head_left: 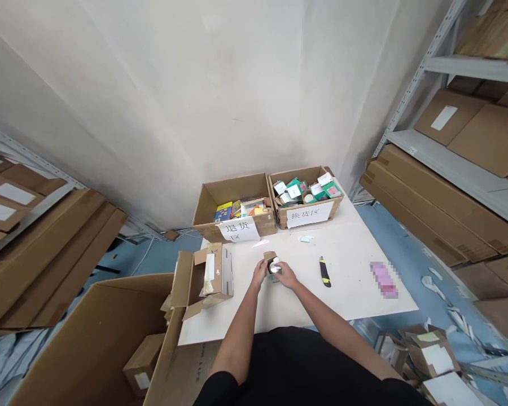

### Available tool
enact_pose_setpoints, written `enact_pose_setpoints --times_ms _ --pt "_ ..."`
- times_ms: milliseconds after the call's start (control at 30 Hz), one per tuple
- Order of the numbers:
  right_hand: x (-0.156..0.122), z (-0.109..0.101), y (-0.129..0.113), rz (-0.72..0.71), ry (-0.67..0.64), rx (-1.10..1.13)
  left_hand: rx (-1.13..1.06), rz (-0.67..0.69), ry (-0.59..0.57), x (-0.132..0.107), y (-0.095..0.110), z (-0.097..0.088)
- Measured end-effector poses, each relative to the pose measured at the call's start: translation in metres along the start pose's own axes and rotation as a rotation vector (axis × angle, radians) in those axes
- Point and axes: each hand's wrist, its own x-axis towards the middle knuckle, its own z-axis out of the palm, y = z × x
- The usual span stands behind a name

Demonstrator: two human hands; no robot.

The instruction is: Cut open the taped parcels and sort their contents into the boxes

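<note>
A white table (347, 270) stands in a storeroom corner between shelves of cartons. Near its front edge, the left hand (259, 274) and right hand (287, 277) both grip a small parcel (272, 265), seemingly mid-opening. The flap likely needs peeling; a box cutter (324, 271) lies just right.

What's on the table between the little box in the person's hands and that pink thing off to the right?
In the head view, a black-and-yellow utility knife lies on the white table between the small box and the pink item; the rest is bare tabletop.
</note>
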Motion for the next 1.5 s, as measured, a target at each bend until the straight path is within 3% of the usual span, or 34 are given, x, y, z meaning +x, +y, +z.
enact_pose_setpoints --times_ms 200,633,833,933,1233,1500 --pt "-0.001 -0.008 0.002 -0.027 -0.069 0.055 -0.121 -0.135 0.022 -0.005 0.002 -0.011" --pt "0.000 -0.009 0.009 0.007 -0.129 0.273 -0.222 -0.178 -0.007 -0.001 -0.001 -0.006" --pt "0.003 -0.006 0.017 0.060 -0.133 0.350 -0.312 -0.281 0.196 0.001 -0.010 -0.003" --pt "0.005 -0.003 0.023 0.053 -0.123 0.350 -0.261 -0.287 0.172 -0.004 -0.014 -0.005" --pt "0.006 -0.003 0.030 -0.006 -0.132 0.302 -0.057 -0.048 0.005 0.008 -0.005 0.007" --pt "0.001 -0.015 0.031 -0.043 0.064 0.279 0.170 0.113 -0.081 0.002 -0.008 -0.007"
